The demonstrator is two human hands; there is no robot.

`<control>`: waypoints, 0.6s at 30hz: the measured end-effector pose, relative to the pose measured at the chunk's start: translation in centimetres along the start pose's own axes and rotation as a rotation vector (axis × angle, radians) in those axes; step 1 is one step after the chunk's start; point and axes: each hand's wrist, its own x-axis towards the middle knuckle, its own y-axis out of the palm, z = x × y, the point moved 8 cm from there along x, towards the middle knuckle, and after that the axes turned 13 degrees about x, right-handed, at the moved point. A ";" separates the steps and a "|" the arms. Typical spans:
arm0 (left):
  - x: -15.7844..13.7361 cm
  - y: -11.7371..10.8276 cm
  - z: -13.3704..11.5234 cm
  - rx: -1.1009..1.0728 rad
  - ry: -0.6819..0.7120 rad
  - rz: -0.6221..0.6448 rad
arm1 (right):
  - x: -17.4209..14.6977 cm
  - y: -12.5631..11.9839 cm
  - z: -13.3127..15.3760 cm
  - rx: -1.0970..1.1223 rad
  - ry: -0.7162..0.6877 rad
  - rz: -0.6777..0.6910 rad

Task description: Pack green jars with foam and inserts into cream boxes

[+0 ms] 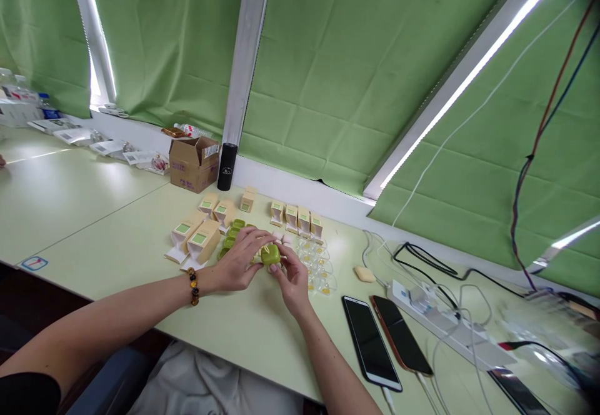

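Observation:
Between my two hands is a small glossy green case [270,254] with rounded corners, held just above the table. My right hand [293,282] grips it from the right, thumb at the near side. My left hand [241,260], below a beaded bracelet [192,286], curls its fingers over the left and top of it; a pale yellowish strip shows there, too small to make out. Several similar green pieces [229,240] lie in rows behind my left hand, which partly hides them. Right of my hands are several clear plastic pieces with yellow bits [324,282].
Beige cartons with open flaps [202,241] stand to the left, and smaller ones [291,219] line the back. A cardboard box [193,168] and black tumbler [227,168] stand near the wall. Phones [370,343], a power strip [422,315] and cables occupy the right.

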 end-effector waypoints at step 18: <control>-1.4 3.8 8.4 -0.578 -0.642 -0.051 | 1.1 -1.6 2.7 -0.914 -0.089 0.015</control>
